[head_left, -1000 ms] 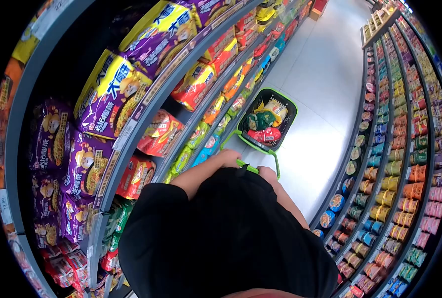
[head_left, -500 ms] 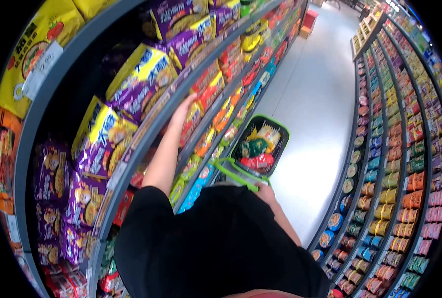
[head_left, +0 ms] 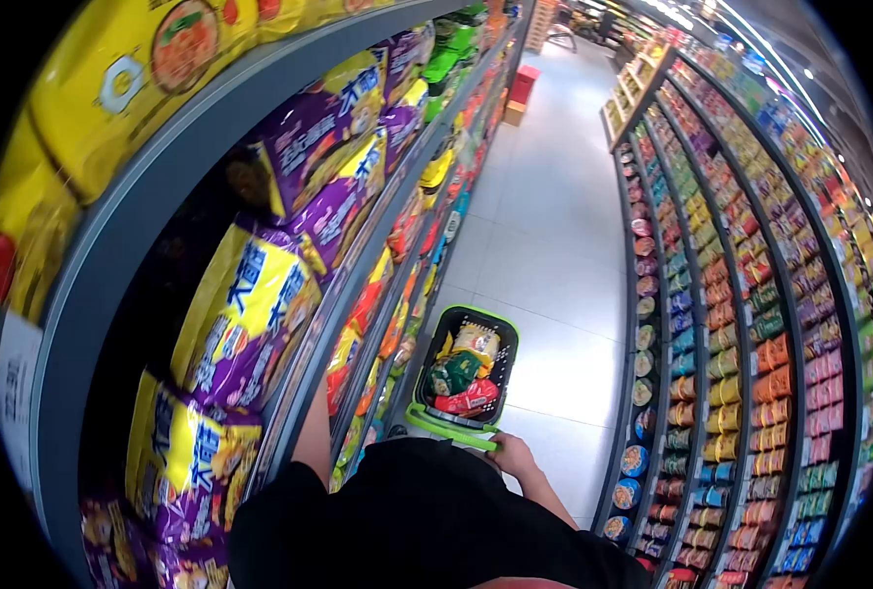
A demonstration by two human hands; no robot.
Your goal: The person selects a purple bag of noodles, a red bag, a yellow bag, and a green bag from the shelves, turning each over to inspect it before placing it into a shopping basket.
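Note:
My right hand (head_left: 512, 455) is closed around the end of the green handle (head_left: 448, 426) of a black shopping basket with a green rim (head_left: 513, 342). Inside the basket lie a red packet (head_left: 468, 398), a dark green packet (head_left: 453, 374) and a pale yellow packet (head_left: 476, 341). My left forearm (head_left: 313, 437) reaches in under a shelf edge on the left, close to red and yellow packets (head_left: 341, 361). The left hand itself is hidden behind that shelf, so what it touches does not show.
Purple and yellow noodle bags (head_left: 248, 314) fill the near left shelf, under a grey shelf edge (head_left: 176, 128) with large yellow bags (head_left: 122, 88) above. Racks of cup noodles (head_left: 726, 393) line the right side. A grey tiled aisle (head_left: 544, 245) runs ahead to a red box (head_left: 523, 84).
My left hand, earlier visible against red and yellow packets on a lower shelf, has gone out of sight behind the shelf edge. The view has shifted; the basket appears lower and further left.

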